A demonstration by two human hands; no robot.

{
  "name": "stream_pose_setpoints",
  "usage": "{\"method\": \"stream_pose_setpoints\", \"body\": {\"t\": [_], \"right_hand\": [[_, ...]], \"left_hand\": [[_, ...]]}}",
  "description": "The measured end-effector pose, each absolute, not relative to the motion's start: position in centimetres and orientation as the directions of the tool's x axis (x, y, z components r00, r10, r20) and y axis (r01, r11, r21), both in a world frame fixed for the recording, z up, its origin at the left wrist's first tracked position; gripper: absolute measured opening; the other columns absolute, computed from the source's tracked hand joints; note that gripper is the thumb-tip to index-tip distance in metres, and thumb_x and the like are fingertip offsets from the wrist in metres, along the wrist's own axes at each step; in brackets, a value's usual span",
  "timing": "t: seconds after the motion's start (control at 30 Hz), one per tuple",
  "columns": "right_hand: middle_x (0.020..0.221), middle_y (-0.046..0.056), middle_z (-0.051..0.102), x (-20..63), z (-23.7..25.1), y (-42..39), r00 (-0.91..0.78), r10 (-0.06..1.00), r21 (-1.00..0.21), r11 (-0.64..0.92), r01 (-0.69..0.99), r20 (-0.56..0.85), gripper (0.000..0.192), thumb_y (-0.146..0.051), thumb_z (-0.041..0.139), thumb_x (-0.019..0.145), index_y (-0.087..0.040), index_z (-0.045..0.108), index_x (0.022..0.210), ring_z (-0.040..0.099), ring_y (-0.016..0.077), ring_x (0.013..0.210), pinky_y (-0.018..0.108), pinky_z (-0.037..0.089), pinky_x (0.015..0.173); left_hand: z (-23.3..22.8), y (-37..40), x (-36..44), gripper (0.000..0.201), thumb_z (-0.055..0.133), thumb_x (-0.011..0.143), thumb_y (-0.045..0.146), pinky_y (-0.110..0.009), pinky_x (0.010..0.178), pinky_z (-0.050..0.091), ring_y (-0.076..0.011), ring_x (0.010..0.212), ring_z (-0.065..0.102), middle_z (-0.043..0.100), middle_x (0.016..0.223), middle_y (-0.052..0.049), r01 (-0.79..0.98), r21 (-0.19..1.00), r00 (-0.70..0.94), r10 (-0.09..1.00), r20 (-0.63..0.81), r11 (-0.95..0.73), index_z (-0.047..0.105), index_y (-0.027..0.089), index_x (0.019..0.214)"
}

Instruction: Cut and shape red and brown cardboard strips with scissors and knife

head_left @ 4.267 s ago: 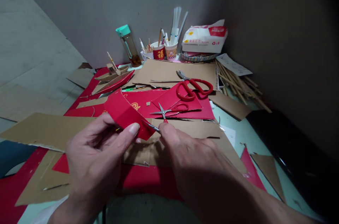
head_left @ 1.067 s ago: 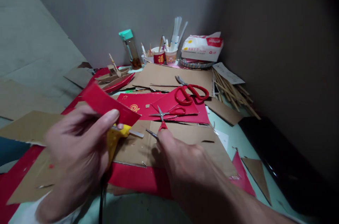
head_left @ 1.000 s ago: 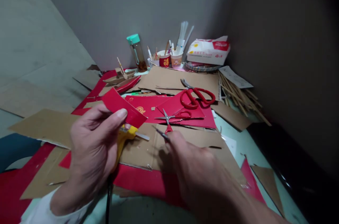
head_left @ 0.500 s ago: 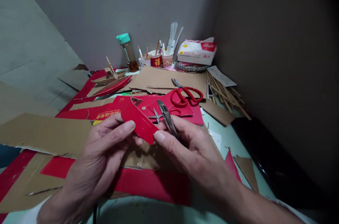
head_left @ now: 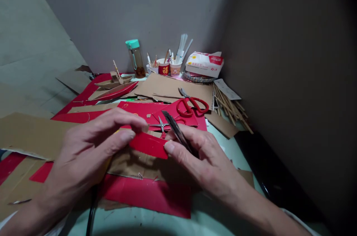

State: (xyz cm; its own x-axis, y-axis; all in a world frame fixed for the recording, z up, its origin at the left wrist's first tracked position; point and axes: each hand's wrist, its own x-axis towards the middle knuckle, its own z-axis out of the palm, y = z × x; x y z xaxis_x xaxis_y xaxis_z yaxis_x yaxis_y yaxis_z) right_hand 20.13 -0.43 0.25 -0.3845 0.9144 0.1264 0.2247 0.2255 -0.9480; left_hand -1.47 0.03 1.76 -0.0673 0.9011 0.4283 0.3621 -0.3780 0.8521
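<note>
A small red cardboard piece (head_left: 150, 145) spans the gap between my hands, its long side nearly level. My left hand (head_left: 97, 141) pinches its left end, thumb in front and fingers curled over the top edge. At the right end, the thumb of my right hand (head_left: 200, 154) presses on the piece. That same hand also grips a dark utility knife (head_left: 178, 131), its blade pointing up and to the left. Just behind the piece, small scissors (head_left: 162, 126) lie on red card. Below my hands is a brown cardboard sheet (head_left: 122, 167) over a red one (head_left: 156, 195).
Large red-handled scissors (head_left: 192, 105) lie further back. Model boats (head_left: 117, 91) stand at the back left, near a bottle (head_left: 135, 59) and cups of sticks and pens (head_left: 164, 67). Wooden sticks (head_left: 228, 105) and a black object (head_left: 267, 169) are on the right.
The red piece has tipped from steeply slanted to nearly level. My left fingers have come up over its top edge. My right hand keeps hold of the knife.
</note>
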Motion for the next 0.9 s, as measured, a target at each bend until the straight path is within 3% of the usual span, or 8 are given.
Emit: {"method": "stream_pose_setpoints", "body": {"t": [0.1, 0.17, 0.4, 0.6, 0.77, 0.9], "right_hand": [[0.07, -0.007, 0.046, 20.5, 0.1, -0.3, -0.41, 0.903, -0.963, 0.212, 0.169, 0.126, 0.028, -0.028, 0.059, 0.102, -0.02, 0.051, 0.076, 0.038, 0.0098, 0.065, 0.025, 0.027, 0.056], [0.071, -0.007, 0.046, 20.7, 0.0, -0.2, -0.433, 0.895, -0.978, 0.174, 0.118, 0.107, 0.028, -0.03, 0.059, 0.103, -0.02, 0.052, 0.078, 0.037, 0.0089, 0.064, 0.024, 0.028, 0.055], [0.065, -0.009, 0.034, 20.6, -0.5, -0.2, -0.439, 0.897, -0.999, 0.038, -0.016, 0.041, 0.025, -0.038, 0.063, 0.102, -0.021, 0.057, 0.086, 0.026, 0.0082, 0.053, 0.024, 0.023, 0.049], [0.065, -0.009, 0.035, 20.3, -0.7, -0.5, -0.42, 0.908, -0.996, -0.025, -0.084, 0.013, 0.025, -0.043, 0.064, 0.103, -0.023, 0.059, 0.089, 0.025, 0.0089, 0.052, 0.023, 0.024, 0.049], [0.064, -0.007, 0.039, 20.4, -0.7, -0.4, -0.331, 0.943, -1.0, 0.027, -0.016, 0.031, 0.027, -0.045, 0.061, 0.102, -0.023, 0.058, 0.086, 0.029, 0.011, 0.052, 0.026, 0.028, 0.049], [0.065, -0.005, 0.046, 20.4, -0.5, -0.4, -0.242, 0.966, -0.985, 0.123, 0.12, 0.091, 0.032, -0.046, 0.057, 0.104, -0.024, 0.053, 0.082, 0.039, 0.0122, 0.055, 0.026, 0.03, 0.05]], "left_hand": [[1.7, 0.7, -2.0, 0.016, 0.077, 0.085, 0.04, -0.025, 0.07, 0.057, -0.0236, 0.08, 0.075, 0.082, 0.082, -0.006, 0.454, 0.742, 0.206, 0.869, 0.451, -0.493, 0.087, 0.029, 0.08], [1.7, 1.0, -2.2, 0.013, 0.077, 0.086, 0.039, -0.025, 0.07, 0.057, -0.0236, 0.08, 0.075, 0.083, 0.084, -0.006, 0.442, 0.754, 0.237, 0.874, 0.424, -0.486, 0.087, 0.03, 0.085], [0.9, 0.3, -2.5, 0.021, 0.083, 0.078, 0.046, -0.028, 0.062, 0.057, -0.0267, 0.073, 0.074, 0.081, 0.079, -0.009, 0.415, 0.85, 0.177, 0.945, 0.276, -0.326, 0.087, 0.025, 0.083], [0.7, -0.2, -1.4, 0.004, 0.08, 0.076, 0.025, -0.031, 0.069, 0.061, -0.0273, 0.081, 0.077, 0.08, 0.084, -0.01, 0.195, 0.948, 0.123, 0.965, 0.232, -0.252, 0.084, 0.025, 0.076], [0.8, -0.3, -0.9, 0.006, 0.079, 0.075, 0.026, -0.034, 0.062, 0.062, -0.0289, 0.075, 0.075, 0.079, 0.08, -0.012, 0.149, 0.971, 0.077, 0.981, 0.178, -0.188, 0.083, 0.022, 0.077], [0.4, -0.2, -1.6, 0.012, 0.084, 0.074, 0.033, -0.027, 0.053, 0.056, -0.022, 0.063, 0.069, 0.075, 0.071, -0.007, 0.245, 0.945, 0.079, 0.976, 0.205, -0.218, 0.082, 0.022, 0.072]]}}
